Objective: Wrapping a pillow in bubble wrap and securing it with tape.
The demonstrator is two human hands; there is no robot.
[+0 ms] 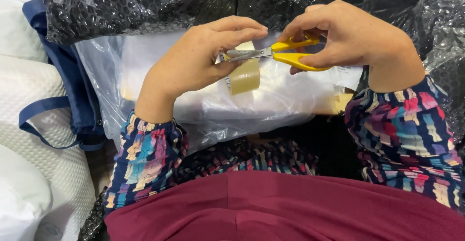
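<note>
**Scissors at the tape, cut not yet made**

The right hand point(348, 37) holds the yellow-handled scissors point(283, 54), fingers curled through and around the handles, blades pointing left and nearly closed. The left hand point(203, 57) is pinched narrow, thumb and fingers gripping a strip of brown packing tape point(244, 76) that hangs down just below the blade tips. The tape looks whole at this instant, so I judge the snip itself is what remains. Under both hands lies a clear plastic bag point(145, 76) with something white inside and a label near the right wrist; whether that bag is sealed I cannot tell. Black bubble wrap point(121, 8) lies beyond, a navy cloth bag point(72, 86) to the left.
</note>
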